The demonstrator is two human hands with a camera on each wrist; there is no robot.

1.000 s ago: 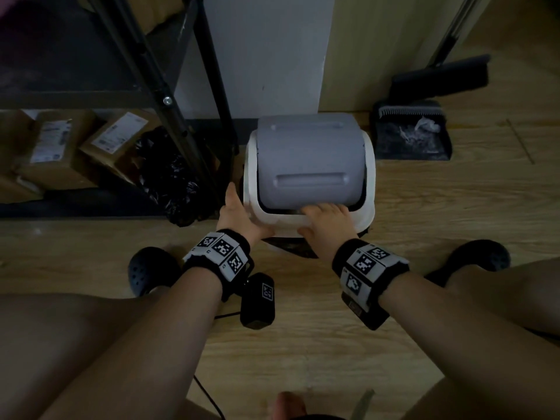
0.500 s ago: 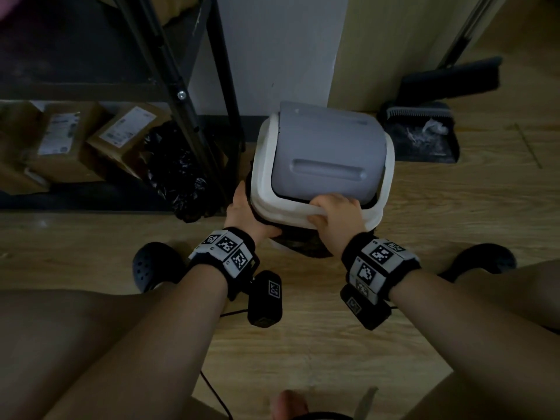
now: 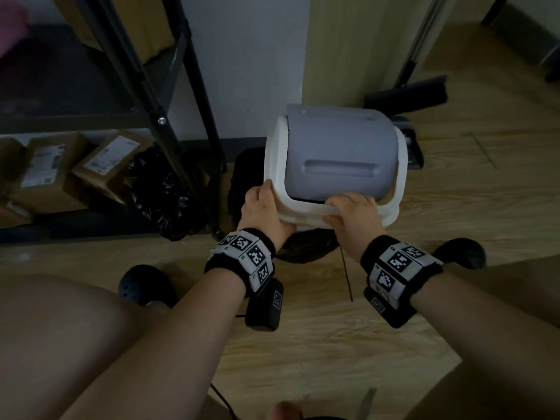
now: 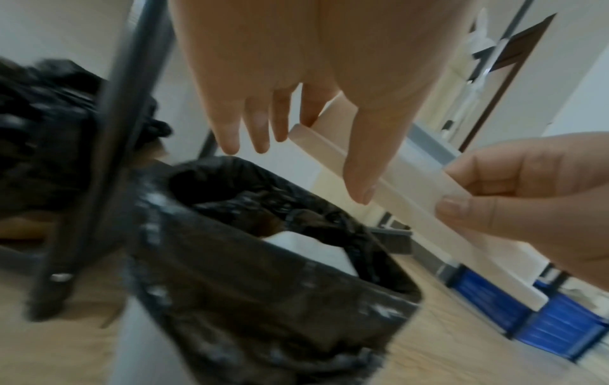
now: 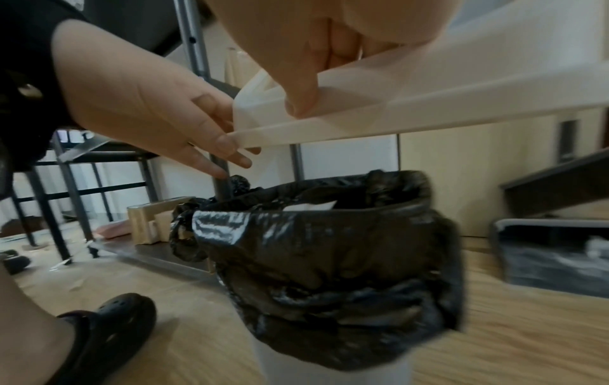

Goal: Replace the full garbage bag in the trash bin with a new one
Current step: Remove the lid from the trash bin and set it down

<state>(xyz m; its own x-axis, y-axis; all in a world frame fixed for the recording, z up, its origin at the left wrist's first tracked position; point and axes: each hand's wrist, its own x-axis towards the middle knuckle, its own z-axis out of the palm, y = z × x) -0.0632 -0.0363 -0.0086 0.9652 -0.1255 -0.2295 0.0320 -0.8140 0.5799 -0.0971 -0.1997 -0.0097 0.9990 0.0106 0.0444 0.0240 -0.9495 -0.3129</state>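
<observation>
Lid removal, both grips engaged. Compared w/ 1 s ago: swing lid [image 3: 339, 153] no longer seated on trash bin [image 5: 329, 370]; now raised clear and tilted, far edge higher than the edge at the grips. Meaning for task, as judged: first step done, full garbage bag [image 5: 329, 247] exposed and reachable; lid not yet set down, new bag not in view.

Left grip [image 3: 263, 210]: closed as a pinch on lid's near-left corner, thumb along the front face of the white rim, fingers fairly straight round the side. Right grip [image 3: 351, 213]: closed on lid's near edge, fingers curled over the top, thumb beneath. Short stretch of rim between the grips.

Task's thing: bag in the bin, directly below both grips, its black edge folded down over the bin mouth; not touching lid.

View differences:
- Head view: shows lid's top, grey flap and both wrists; hides nearly all of bin and bag under lid, only a dark fringe below the grips.
- Right wrist view: shows clear gap betw. lid's underside and bag, plus white scrap [image 5: 309, 207] inside; also dustpan [image 5: 553, 255] on floor, out past the right grip.
- Left wrist view: looks down into bag mouth, blurred; shows thumb placement of both grips on rim, and shelf leg [image 4: 99, 156] close beside the left grip, a likely snag if lid swings that way.
</observation>
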